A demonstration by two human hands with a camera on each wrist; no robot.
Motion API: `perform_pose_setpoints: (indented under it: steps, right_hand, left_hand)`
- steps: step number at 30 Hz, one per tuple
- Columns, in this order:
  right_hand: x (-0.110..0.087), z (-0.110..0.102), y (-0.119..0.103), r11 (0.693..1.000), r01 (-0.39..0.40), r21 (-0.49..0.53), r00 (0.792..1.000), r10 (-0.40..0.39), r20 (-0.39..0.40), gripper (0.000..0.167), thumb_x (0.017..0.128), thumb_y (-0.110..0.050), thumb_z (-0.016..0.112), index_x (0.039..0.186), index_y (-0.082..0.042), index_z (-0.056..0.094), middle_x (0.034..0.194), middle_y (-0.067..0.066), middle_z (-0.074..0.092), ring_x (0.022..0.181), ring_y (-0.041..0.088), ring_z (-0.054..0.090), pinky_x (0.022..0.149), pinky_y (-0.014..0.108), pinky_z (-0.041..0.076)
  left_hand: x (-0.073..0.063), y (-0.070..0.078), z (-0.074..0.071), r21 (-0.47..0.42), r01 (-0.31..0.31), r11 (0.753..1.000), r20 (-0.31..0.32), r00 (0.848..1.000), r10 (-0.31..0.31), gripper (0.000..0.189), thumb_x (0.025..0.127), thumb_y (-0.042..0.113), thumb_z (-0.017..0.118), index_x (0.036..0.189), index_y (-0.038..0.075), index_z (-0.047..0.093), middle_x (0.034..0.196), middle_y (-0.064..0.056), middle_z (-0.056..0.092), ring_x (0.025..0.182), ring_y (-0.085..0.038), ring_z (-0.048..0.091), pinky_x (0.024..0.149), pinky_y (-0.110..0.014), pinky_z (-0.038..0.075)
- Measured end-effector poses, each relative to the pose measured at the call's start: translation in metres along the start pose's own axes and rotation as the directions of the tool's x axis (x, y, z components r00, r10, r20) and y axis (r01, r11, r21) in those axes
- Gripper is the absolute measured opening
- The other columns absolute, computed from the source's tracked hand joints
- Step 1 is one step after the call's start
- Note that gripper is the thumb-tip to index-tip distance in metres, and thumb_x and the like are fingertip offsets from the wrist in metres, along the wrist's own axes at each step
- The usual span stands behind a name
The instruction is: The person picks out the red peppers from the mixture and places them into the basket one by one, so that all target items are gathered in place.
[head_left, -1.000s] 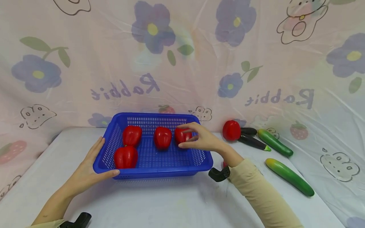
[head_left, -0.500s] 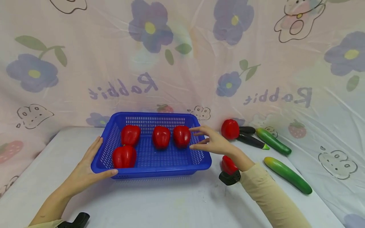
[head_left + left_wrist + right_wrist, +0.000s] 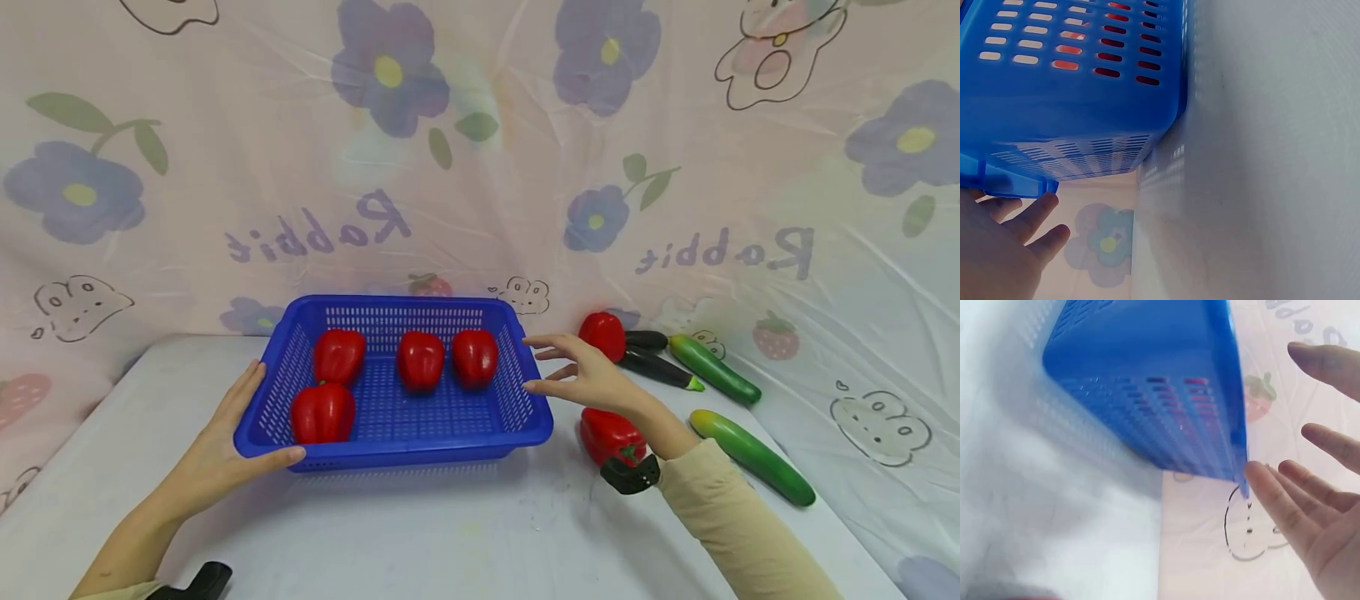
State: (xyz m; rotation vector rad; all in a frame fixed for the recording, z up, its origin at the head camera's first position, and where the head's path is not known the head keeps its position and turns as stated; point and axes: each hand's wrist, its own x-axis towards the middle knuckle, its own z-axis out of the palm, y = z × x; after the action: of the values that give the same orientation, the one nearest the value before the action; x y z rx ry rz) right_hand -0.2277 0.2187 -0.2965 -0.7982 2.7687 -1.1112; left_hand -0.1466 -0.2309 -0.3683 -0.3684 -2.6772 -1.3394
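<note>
A blue perforated plastic basket (image 3: 420, 453) stands on the white table. Inside, at its left end, lie two red bell peppers, one at the back (image 3: 340, 357) and one in front (image 3: 323, 414). Another red bell pepper (image 3: 421, 362) is near the middle, with one more (image 3: 475, 359) to its right. My left hand (image 3: 201, 458) touches the basket's left front corner, fingers straight along the side rim and thumb on the front rim. Just beside the right rim, my right hand (image 3: 592, 377) hovers with spread fingers and nothing in them; its fingertips (image 3: 1260, 472) overlap the rim edge.
Right of the basket, one red bell pepper (image 3: 611, 435) lies near my right wrist and another (image 3: 602, 337) farther back. Two dark eggplants (image 3: 660, 369) and a green cucumber-like vegetable (image 3: 716, 369) lie beside it, a second green one (image 3: 752, 456) nearer. A printed cloth (image 3: 480, 208) hangs behind.
My right hand has let go of the rightmost bell pepper in the basket and moved right, out past the rim. My left hand stays at the basket's corner.
</note>
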Motion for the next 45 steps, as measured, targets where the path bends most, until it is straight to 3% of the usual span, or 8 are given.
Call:
perform_pose_setpoints:
  steps: [16,27,37,45]
  right_hand:
    - [-0.031,-0.015,0.031,0.998,-0.044,-0.049,0.999,0.044,0.013,0.061,0.083,-0.028,0.073,0.136,-0.008,0.05,0.137,0.015,0.052,0.12,0.038,0.055,0.085,0.041,0.057]
    - [-0.048,-0.025,0.048,0.994,-0.089,-0.069,0.988,0.096,0.117,0.059,0.082,-0.03,0.073,0.134,-0.009,0.053,0.135,0.017,0.051,0.123,0.04,0.048,0.087,0.047,0.055]
    - [-0.057,-0.027,0.06,0.99,-0.09,-0.112,0.979,0.109,0.175,0.053,0.085,-0.033,0.069,0.132,-0.013,0.056,0.135,0.013,0.054,0.126,0.041,0.046,0.096,0.058,0.046]
    - [-0.063,-0.032,0.07,0.991,-0.117,-0.065,0.955,0.13,0.265,0.05,0.085,-0.031,0.068,0.132,-0.017,0.058,0.14,0.02,0.048,0.128,0.046,0.041,0.085,0.048,0.055]
  left_hand:
    - [0.0,-0.002,0.001,-0.003,0.009,1.0,0.006,1.0,-0.009,0.112,0.077,0.028,0.077,0.155,0.024,-0.003,0.162,-0.009,-0.008,0.144,-0.048,-0.001,0.095,-0.082,0.014]
    - [0.0,-0.001,0.001,0.006,0.023,1.0,0.011,1.0,-0.023,0.111,0.078,0.03,0.076,0.155,0.024,-0.003,0.162,-0.009,-0.009,0.144,-0.048,-0.001,0.093,-0.082,0.017]
    - [-0.001,-0.001,0.001,0.01,0.024,1.0,0.01,1.0,-0.024,0.111,0.078,0.03,0.076,0.155,0.023,-0.003,0.162,-0.01,-0.008,0.144,-0.048,-0.001,0.093,-0.082,0.017]
    - [-0.001,0.0,0.001,0.007,0.014,1.0,0.008,1.0,-0.014,0.111,0.078,0.029,0.076,0.155,0.023,-0.003,0.162,-0.01,-0.008,0.144,-0.048,-0.001,0.094,-0.082,0.015]
